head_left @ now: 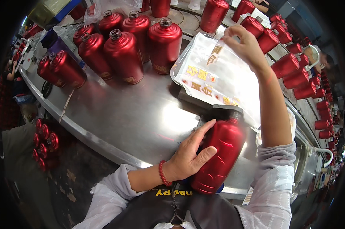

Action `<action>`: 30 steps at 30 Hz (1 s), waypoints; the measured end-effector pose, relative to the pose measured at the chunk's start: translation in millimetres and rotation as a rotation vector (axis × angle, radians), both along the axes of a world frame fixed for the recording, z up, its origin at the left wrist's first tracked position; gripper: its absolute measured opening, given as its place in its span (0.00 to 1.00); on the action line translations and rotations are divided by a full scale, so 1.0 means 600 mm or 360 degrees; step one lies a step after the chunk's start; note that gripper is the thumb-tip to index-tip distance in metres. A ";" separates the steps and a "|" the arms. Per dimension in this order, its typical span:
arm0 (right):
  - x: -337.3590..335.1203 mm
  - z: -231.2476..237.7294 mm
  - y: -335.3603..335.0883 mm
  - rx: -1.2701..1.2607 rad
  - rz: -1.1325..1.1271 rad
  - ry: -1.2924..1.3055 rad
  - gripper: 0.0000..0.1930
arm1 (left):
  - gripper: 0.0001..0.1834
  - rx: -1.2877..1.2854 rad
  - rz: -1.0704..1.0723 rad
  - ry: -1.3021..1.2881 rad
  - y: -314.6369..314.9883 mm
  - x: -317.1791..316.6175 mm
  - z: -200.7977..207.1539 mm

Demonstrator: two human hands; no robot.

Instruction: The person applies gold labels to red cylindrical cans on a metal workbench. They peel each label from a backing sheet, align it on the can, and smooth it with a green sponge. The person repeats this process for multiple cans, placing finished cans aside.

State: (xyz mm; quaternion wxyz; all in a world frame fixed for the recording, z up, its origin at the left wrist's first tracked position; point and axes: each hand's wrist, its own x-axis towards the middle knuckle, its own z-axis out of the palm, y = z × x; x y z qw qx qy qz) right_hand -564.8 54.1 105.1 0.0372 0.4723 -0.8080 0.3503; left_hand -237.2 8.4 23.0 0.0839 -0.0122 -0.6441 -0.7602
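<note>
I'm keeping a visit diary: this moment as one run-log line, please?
left hand: spread on red bottle | right hand: at far edge of white sheet | metal table: other bottles

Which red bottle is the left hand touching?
The red bottle nearest the dark apron, its neck end by the black holder. The left hand rests against its side; neither hand touches any other bottle.

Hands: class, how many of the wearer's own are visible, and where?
2: the left hand rests on a red bottle; the right hand is at the far edge of the white sheet.
</note>
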 end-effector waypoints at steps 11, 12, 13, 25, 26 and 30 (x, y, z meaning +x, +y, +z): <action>-0.034 -0.148 0.100 0.0278 -0.0473 0.0541 0.06 | 0.39 0.0156 -0.0085 0.0099 0.002 -0.008 0.010; -0.014 -0.118 0.109 0.0241 -0.0432 0.0518 0.06 | 0.39 0.0129 -0.0079 0.0105 0.002 -0.006 0.012; 0.013 -0.084 0.118 0.0199 -0.0382 0.0496 0.06 | 0.42 0.0176 -0.0078 0.0069 0.002 -0.004 0.014; 0.355 0.150 0.273 -0.0106 -0.0239 0.0161 0.06 | 0.62 -0.1671 -0.0017 0.0570 -0.020 0.094 0.013; 0.372 0.158 0.279 -0.0142 -0.0212 0.0185 0.05 | 0.62 -0.1657 -0.0025 0.0584 -0.017 0.094 0.015; 0.405 0.168 0.280 -0.0264 -0.0024 -0.0042 0.04 | 0.60 -0.1531 -0.0098 0.0615 -0.021 0.090 0.029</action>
